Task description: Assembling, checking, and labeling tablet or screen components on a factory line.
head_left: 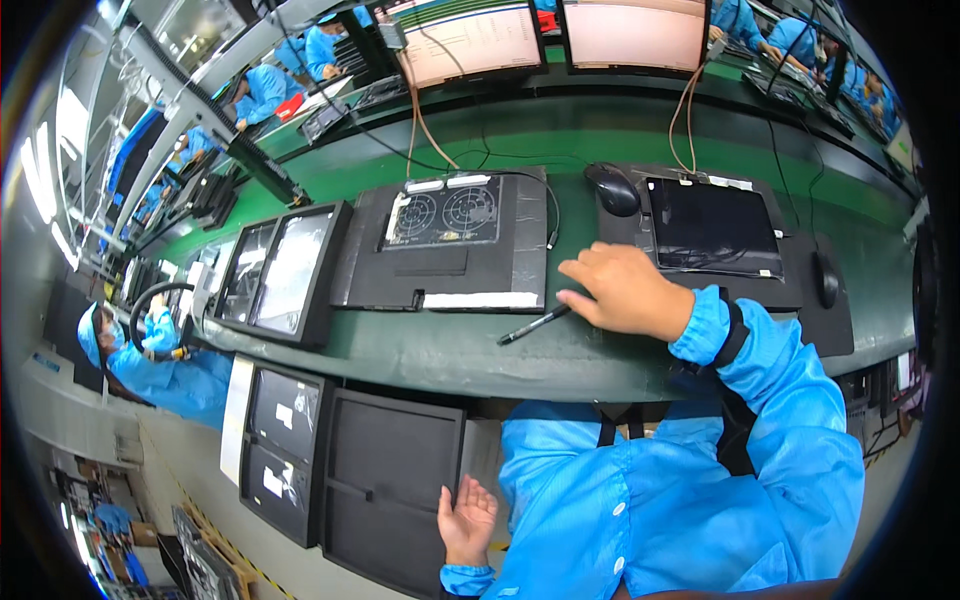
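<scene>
My right hand (628, 292) is over the green bench, palm down with its fingers curled. A dark pen (533, 326) sticks out to the left from under its thumb, slanting down toward the bench's near edge; the grip itself is hidden under the hand. Just beyond the hand, a black tablet-like screen (712, 228) rests on a dark foam pad, beside a black mouse (612, 189). Low at my left side, my left hand (467, 520) is open, palm up and holding nothing, next to a large black tray (392, 478).
A dark foam fixture (370, 250) bearing a panel with two round patterns stands left of centre. Framed trays (326, 290) of film-wrapped panels sit farther left, and another tray (312, 460) below bench level. Two monitors (635, 40) stand behind. A co-worker (150, 360) is at far left.
</scene>
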A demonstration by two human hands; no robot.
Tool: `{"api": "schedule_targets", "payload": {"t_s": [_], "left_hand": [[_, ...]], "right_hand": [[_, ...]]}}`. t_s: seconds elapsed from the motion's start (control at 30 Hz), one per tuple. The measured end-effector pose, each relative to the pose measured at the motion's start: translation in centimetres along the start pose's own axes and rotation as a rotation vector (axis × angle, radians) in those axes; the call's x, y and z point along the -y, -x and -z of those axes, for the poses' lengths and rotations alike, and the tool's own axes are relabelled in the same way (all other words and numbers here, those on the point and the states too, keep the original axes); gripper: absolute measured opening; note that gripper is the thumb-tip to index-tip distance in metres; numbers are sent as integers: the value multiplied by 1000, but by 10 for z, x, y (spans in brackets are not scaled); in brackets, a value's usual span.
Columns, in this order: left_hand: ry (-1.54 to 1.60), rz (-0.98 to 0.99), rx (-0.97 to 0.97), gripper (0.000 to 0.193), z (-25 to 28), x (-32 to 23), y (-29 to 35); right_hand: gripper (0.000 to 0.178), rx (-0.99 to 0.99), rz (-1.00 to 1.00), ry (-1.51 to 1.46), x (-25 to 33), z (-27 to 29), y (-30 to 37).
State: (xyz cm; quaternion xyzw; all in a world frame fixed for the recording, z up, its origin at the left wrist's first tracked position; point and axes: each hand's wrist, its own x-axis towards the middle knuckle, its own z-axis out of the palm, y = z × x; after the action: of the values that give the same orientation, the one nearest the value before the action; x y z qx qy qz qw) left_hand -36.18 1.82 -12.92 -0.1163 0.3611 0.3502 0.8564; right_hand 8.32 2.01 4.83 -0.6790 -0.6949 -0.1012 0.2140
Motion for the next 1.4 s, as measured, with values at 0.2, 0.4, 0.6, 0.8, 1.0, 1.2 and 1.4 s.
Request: {"api": "schedule_targets", "payload": {"t_s": [0.2,0.4,0.6,0.8,1.0,1.2,1.4], "left_hand": [[-822,144,394,53,-70,8,50],[-1316,-330,697,40,-198,-39,60],[-1848,-1288,536,41,-245,-19,-43],[-2059,-1549,968,69,-268,60,-90],[-2179,-1565,941,62,-271,71,-110],[-2185,-1573,882,63,-263,62,-109],[-2058,-1553,976,62,-262,76,-110]], "right_hand": [[42,-257,-190,180,-73,-11,-57],[56,-266,-378,120,-120,-31,-20],[52,-341,-325,27,-113,-44,-26],[46,-340,-353,43,-117,-43,-18],[43,-338,-337,42,-121,-43,-21],[42,-281,-334,6,-99,-33,-37],[44,-223,-451,9,-134,-40,-11]]}}
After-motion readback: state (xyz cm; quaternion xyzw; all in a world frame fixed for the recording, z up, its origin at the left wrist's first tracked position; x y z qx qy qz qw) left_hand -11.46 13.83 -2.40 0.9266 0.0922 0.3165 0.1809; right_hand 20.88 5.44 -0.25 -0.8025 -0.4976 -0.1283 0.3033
